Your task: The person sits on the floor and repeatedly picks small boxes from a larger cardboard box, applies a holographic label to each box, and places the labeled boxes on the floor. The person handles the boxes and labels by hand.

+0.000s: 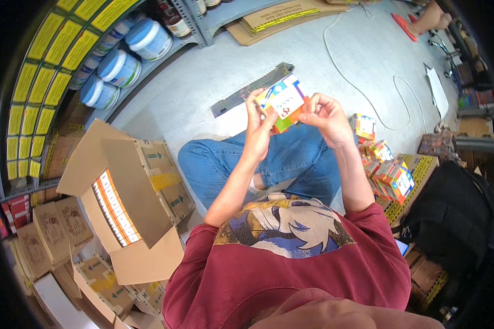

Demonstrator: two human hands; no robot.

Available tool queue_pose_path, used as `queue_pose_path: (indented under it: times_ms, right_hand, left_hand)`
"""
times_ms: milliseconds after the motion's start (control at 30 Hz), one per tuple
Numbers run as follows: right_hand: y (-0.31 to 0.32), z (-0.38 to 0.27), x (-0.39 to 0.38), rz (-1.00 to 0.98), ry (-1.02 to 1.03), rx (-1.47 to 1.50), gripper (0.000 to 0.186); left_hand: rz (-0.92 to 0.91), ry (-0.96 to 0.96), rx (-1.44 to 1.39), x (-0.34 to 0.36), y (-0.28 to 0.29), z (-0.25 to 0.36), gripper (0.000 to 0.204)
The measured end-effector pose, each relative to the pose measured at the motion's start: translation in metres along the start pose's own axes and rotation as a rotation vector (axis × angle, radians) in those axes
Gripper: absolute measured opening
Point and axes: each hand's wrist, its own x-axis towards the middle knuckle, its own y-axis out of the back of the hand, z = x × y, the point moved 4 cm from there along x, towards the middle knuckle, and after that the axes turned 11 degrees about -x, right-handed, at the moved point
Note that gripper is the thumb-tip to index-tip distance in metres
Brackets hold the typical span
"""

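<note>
Above my crossed legs, a small colourful box [282, 101] with a white front and orange, green and blue edges is held up. My left hand [259, 122] grips its left side, the thumb on the front. At its right edge, my right hand [328, 116] is closed with thumb and fingertips pinching the box's corner. Beyond the box, a long dark flat piece [241, 94] lies on the floor, partly over a white sheet [233, 120]. Similar colourful boxes [389, 178] are heaped by my right knee on a cardboard piece [422, 170].
On my left stands an open carton [148, 219] with a row of orange-and-white packs [115, 208] inside. Shelves hold blue-lidded white tubs [148, 39] and yellow-labelled boxes [44, 82]. A white cable [340, 71] crosses the floor. A black bag [450, 211] sits at right; another person's foot [405, 26] is far right.
</note>
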Motion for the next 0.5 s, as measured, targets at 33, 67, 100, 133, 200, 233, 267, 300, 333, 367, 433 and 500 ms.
queue_pose_path:
  times_ms: [33,67,100,133,200,233,267,300,333,367,433,500]
  right_hand:
    - [-0.009,0.003,-0.001,-0.002,-0.026,0.049,0.025]
    - [-0.012,0.005,0.001,0.009,-0.012,0.035,0.025]
    - [-0.014,0.009,0.004,0.020,0.002,0.022,0.026]
    - [-0.019,0.013,0.006,0.029,0.015,0.015,0.026]
    - [-0.022,0.016,0.006,0.041,0.029,-0.039,0.027]
    - [-0.020,0.016,0.006,0.054,0.041,-0.072,0.027]
    - [-0.020,0.018,0.006,0.052,0.035,-0.095,0.029]
    - [-0.023,0.021,0.007,0.068,0.019,-0.059,0.029]
    - [-0.023,0.022,0.007,0.092,0.004,-0.033,0.030]
    - [-0.023,0.024,0.007,0.116,-0.011,-0.007,0.030]
    - [-0.024,0.030,0.007,0.145,0.003,0.016,0.030]
    - [-0.026,0.031,0.006,0.167,0.000,0.041,0.030]
  left_hand:
    - [-0.005,-0.024,0.003,0.000,0.000,0.001,0.057]
    - [-0.010,-0.047,0.007,0.000,0.000,0.003,0.056]
    - [-0.015,-0.070,0.011,0.000,0.000,0.004,0.056]
    - [0.008,-0.089,0.010,-0.003,-0.002,0.009,0.056]
    - [0.027,-0.117,0.038,-0.003,0.003,0.005,0.056]
    - [0.028,-0.130,0.049,-0.001,0.003,0.003,0.056]
    - [0.026,-0.145,0.003,-0.002,0.001,0.003,0.056]
    - [0.039,-0.165,-0.005,-0.004,0.003,0.005,0.056]
    - [0.044,-0.181,-0.023,-0.004,0.003,0.003,0.056]
    - [0.049,-0.196,-0.042,-0.004,0.003,0.002,0.056]
    - [0.087,-0.232,-0.102,-0.004,0.003,0.000,0.057]
    - [0.118,-0.259,-0.121,-0.006,0.005,-0.002,0.058]
